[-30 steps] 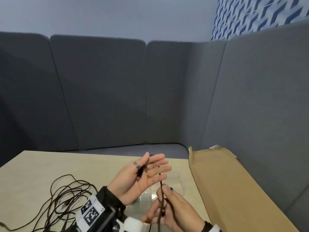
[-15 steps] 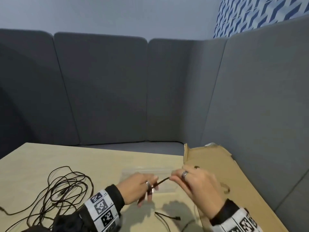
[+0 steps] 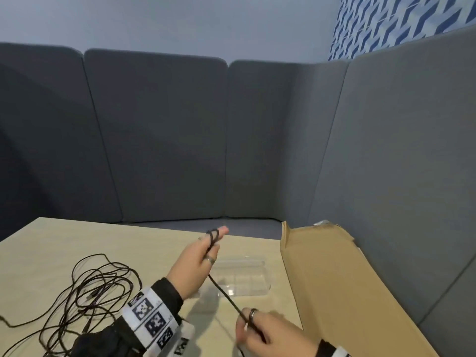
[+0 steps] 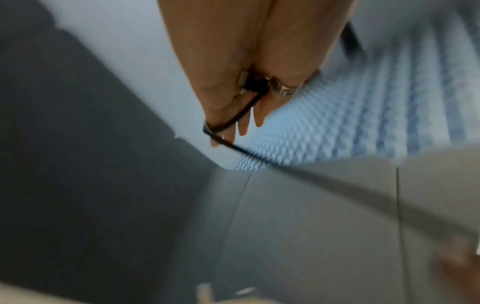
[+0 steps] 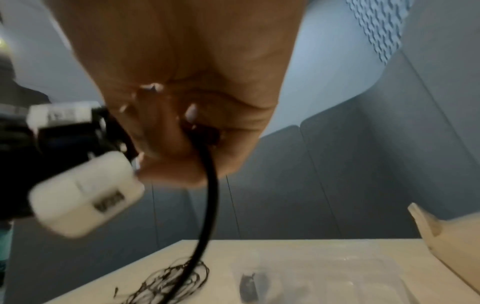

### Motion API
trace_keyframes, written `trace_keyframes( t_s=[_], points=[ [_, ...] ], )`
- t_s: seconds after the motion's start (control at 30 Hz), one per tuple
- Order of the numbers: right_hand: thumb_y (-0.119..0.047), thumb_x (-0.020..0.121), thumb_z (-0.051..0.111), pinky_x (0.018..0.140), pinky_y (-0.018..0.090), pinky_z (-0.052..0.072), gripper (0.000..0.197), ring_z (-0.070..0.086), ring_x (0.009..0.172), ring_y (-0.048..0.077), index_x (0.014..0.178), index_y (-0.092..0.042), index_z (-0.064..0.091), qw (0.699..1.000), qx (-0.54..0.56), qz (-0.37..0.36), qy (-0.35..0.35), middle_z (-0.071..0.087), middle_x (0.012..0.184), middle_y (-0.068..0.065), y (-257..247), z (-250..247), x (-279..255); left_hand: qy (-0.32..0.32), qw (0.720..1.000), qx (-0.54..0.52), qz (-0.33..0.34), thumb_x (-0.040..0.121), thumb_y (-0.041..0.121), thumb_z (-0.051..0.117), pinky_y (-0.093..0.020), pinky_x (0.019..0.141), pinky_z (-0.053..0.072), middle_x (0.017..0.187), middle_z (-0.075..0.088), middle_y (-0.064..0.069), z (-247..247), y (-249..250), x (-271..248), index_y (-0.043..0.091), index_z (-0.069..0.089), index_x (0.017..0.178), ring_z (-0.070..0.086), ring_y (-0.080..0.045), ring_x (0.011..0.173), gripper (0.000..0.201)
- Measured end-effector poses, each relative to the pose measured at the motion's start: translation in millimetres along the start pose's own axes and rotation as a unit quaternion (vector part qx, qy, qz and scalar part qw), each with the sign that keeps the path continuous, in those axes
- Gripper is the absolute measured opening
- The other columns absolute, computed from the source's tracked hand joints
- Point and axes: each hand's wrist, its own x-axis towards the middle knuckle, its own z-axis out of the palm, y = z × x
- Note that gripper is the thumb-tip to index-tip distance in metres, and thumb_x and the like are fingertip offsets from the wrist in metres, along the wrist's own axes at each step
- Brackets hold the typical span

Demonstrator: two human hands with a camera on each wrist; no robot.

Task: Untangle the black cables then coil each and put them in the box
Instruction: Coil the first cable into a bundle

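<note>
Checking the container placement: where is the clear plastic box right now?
In the head view, the clear plastic box sits on the table, between the left hand and the cardboard.

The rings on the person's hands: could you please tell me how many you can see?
2: one ring on the left hand, one ring on the right hand. Others may be hidden by fingers.

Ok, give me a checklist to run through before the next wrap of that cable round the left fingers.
1. Thin black cable looped over left hand fingers: ok.
2. Cable's plug pinned against the left palm: ok.
3. Right hand grips the cable: ok.
4. Span between the hands taut: ok.
5. Tail clear of the tangled black cable pile: cannot tell.
6. Clear plastic box open on the light wooden table: cannot tell.
</note>
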Motion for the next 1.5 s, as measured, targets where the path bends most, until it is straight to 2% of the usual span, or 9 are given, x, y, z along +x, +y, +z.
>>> trace_keyframes(
  t_s=[0.23,0.37,0.5,0.67,0.87,1.03,1.17,1.27,1.5],
  points=[
    [-0.031,0.092,0.055,0.084,0.013,0.044,0.015,0.06,0.094,-0.004,0.095,-0.032,0.069,0.96,-0.061,-0.036,0.27,0.068,0.095,-0.024,-7.2,-53.9,37.5,-0.297,0.889,-0.299,-0.179,0.089,0.056,0.036,-0.017,0.034,0.025,0.08,0.072,-0.011,-17.5,5.3,-24.7,0.008,0.068,0.103,0.052,-0.01,0.033,0.06],
    [-0.03,0.097,0.043,0.068,0.011,0.041,0.02,0.056,0.071,-0.011,0.107,-0.035,0.058,0.997,-0.001,0.003,0.076,0.061,0.078,-0.018,-14.1,-14.0,65.8,-0.17,0.828,-0.52,-0.126,0.081,0.025,0.056,-0.025,0.072,0.057,0.115,0.067,-0.011,-27.2,13.0,-10.2,0.008,0.063,0.115,0.07,-0.021,0.088,0.039],
    [-0.03,0.098,0.042,0.048,0.011,0.035,0.021,0.045,0.042,-0.002,0.083,-0.035,0.055,0.992,0.087,0.043,-0.083,0.048,0.053,-0.01,-31.7,27.4,59.5,-0.024,0.878,-0.468,-0.099,0.092,0.003,0.048,-0.027,0.101,0.044,0.129,0.06,-0.003,-34.4,-17.0,10.0,0.015,0.055,0.121,0.057,-0.013,0.118,0.032],
    [-0.035,0.088,0.051,0.067,0.016,0.04,0.022,0.051,0.066,-0.004,0.067,-0.039,0.059,0.991,0.036,-0.009,0.128,0.058,0.064,-0.022,-21.3,6.6,57.1,-0.136,0.989,-0.006,-0.065,0.1,0.023,0.038,-0.011,0.089,0.039,0.121,0.059,0.002,-32.9,-58.7,-5.2,0.015,0.041,0.137,0.057,-0.007,0.105,0.039],
    [-0.063,0.077,0.05,0.07,0.022,0.046,0.023,0.059,0.074,0.004,0.077,-0.045,0.064,0.952,-0.074,-0.031,0.297,0.066,0.076,-0.016,-23.8,-8.6,77.5,-0.311,0.871,-0.358,-0.127,0.087,0.04,0.05,-0.013,0.037,0.029,0.052,0.062,-0.001,-36.4,-40.5,-24.9,0.011,0.072,0.091,0.043,-0.005,0.028,0.036],
    [-0.028,0.099,0.042,0.055,0.021,0.042,0.029,0.051,0.05,0.004,0.076,-0.044,0.052,0.997,0.024,0.054,0.051,0.053,0.051,-0.01,-18.7,29.3,92.9,-0.113,0.775,-0.605,-0.144,0.068,0.027,0.078,-0.028,0.067,0.059,0.102,0.07,-0.02,-40.7,-36.9,-8.1,0.003,0.071,0.102,0.071,-0.027,0.081,0.042],
    [-0.036,0.095,0.045,0.061,0.018,0.042,0.028,0.049,0.054,-0.001,0.068,-0.034,0.051,0.997,0.014,0.072,-0.014,0.051,0.052,-0.012,-14.2,48.3,86.5,0.022,0.87,-0.468,-0.156,0.091,0.009,0.048,-0.035,0.098,0.048,0.119,0.064,-0.011,-35.4,-60.0,11.7,0.002,0.052,0.124,0.061,-0.023,0.112,0.033],
    [-0.055,0.088,0.044,0.066,0.021,0.043,0.031,0.051,0.061,0.001,0.067,-0.034,0.054,0.99,-0.067,0.031,0.119,0.06,0.062,-0.018,-16.4,15.0,90.1,-0.113,0.984,-0.093,-0.107,0.098,0.022,0.043,-0.027,0.097,0.046,0.12,0.063,-0.007,-26.2,-76.0,8.8,0.01,0.05,0.127,0.062,-0.008,0.102,0.032],
    [-0.084,0.068,0.032,0.059,0.023,0.039,0.06,0.048,0.062,0.005,0.073,-0.029,0.057,0.955,-0.165,-0.033,0.244,0.05,0.059,-0.01,-5.5,-39.2,113.9,-0.252,0.894,-0.355,-0.108,0.083,0.041,0.056,-0.02,0.045,0.03,0.048,0.057,0.0,-41.1,-48.9,13.1,0.011,0.069,0.076,0.039,-0.005,0.028,0.034]
  ],
)
